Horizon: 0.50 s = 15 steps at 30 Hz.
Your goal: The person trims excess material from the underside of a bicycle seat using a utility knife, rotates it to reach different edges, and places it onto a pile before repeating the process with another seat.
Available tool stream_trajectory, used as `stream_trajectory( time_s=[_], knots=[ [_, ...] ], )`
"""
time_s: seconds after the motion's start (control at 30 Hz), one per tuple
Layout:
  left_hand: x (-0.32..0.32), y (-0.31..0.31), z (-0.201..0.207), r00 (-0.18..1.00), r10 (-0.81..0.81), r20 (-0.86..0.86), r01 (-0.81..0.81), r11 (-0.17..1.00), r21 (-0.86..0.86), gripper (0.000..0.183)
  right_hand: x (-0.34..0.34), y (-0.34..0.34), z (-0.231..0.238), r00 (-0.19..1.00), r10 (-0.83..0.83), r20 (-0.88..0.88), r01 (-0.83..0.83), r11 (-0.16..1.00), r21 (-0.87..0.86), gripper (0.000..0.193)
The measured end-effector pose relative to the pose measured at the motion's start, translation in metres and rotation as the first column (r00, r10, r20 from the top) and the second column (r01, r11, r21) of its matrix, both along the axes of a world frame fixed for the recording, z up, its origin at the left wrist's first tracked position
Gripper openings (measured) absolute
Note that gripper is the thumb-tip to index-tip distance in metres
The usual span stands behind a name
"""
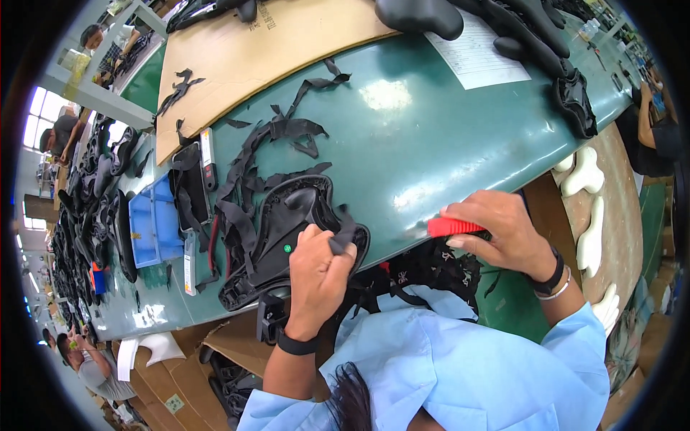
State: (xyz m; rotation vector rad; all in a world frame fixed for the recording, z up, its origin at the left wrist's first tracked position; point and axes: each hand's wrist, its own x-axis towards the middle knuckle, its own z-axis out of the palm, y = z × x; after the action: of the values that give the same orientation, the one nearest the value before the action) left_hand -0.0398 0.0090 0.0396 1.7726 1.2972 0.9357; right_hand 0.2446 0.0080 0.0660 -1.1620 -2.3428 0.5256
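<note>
An upturned black bicycle saddle (269,264) with a small green round sticker lies at the table's near edge. My left hand (315,271) is over its right part, with fingers closed on a dark strip of cover material (345,231) that stands up from the saddle's rim. Off to the right, apart from the saddle, my right hand (503,226) grips a red ribbed-handled tool (451,227) between thumb and fingers. The tool's working end cannot be made out. Black offcut strips (248,161) lie tangled beyond and left of the saddle.
A blue bin (156,223) and a black tray (188,179) stand on the green table (460,129) to the left. Cardboard (223,65) covers the far left. More black saddles (424,16) and a paper sheet (478,54) lie at the back. White pieces (583,172) are at right; other people work nearby.
</note>
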Motion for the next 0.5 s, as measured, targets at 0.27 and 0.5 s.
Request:
stream_trajectory(
  time_s=[0.27, 0.5],
  knots=[
    [-0.006, 0.001, 0.0, 0.99, 0.014, 0.141, 0.0, 0.995, -0.097, 0.024, -0.042, 0.067, -0.013, 0.916, 0.231, 0.329, -0.353, 0.853, 0.384, 0.013],
    [-0.015, 0.001, -0.005, 0.974, -0.054, 0.22, 0.07, 0.996, -0.064, 0.023, -0.063, 0.114, -0.013, 0.845, 0.399, 0.357, -0.527, 0.738, 0.421, 0.013]
  ],
)
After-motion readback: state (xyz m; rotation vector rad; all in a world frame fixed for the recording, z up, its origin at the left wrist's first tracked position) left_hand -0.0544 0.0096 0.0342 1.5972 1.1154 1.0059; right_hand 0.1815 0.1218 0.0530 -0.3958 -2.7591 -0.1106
